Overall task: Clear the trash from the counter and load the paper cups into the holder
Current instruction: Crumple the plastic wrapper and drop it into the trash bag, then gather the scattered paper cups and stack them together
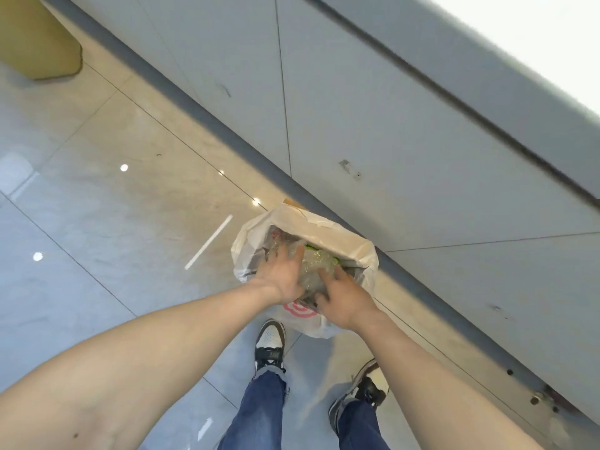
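A cardboard bin lined with a white plastic bag [250, 241] stands on the floor against the grey cabinet front. Inside it lies a crumpled clear plastic wrap with green bits [316, 261]. My left hand [281, 276] presses down on the wrap's left side, fingers spread. My right hand [341, 295] rests on its right side, fingers also spread over it. Both hands lie flat on the trash rather than closed around it. No paper cups or cup holder are in view.
Grey cabinet doors [389, 141] run diagonally along the right, with the bright counter edge [535, 43] above. A white straw [209, 241] lies on the tiled floor left of the bin. A yellowish box [39, 37] sits far left. My two shoes [269, 345] stand just below the bin.
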